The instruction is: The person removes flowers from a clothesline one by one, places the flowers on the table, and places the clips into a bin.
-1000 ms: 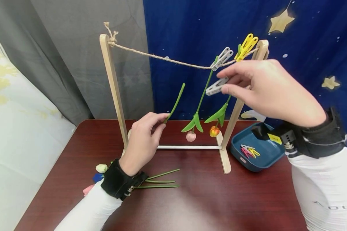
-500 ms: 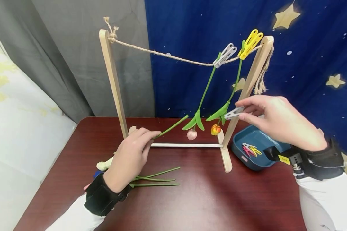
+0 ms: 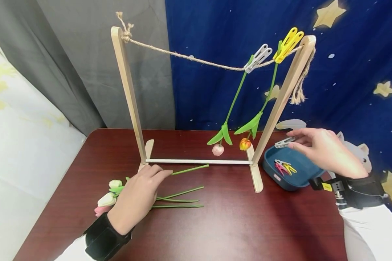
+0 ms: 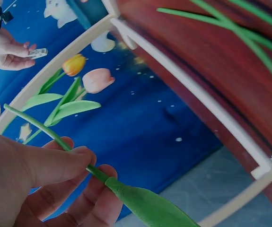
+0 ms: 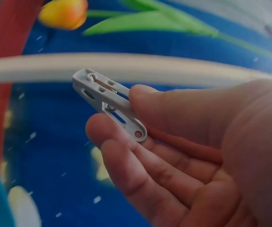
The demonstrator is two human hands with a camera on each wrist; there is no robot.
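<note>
Left sleeve (image 3: 72, 250): plain white, close-fitting
Right sleeve (image 3: 367, 232): plain white too, lightly creased
Left wristband (image 3: 107, 237): wide, black, soft-looking cloth
Right wristband (image 3: 362, 192): wide, black, wrapped in overlapping layers
Wrist mount (image 3: 338, 186): dark grey, on the right wristband's inner side, with a small black box at its end
Yellow label (image 3: 327, 187): small, four-sided, its dark print too small to read
Hands: left hand (image 3: 139, 195) and right hand (image 3: 330, 150) both bare

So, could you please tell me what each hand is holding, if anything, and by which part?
The left hand pinches a green flower stem close to its leaf; the right hand holds a grey clothespin by its handle end.
</note>
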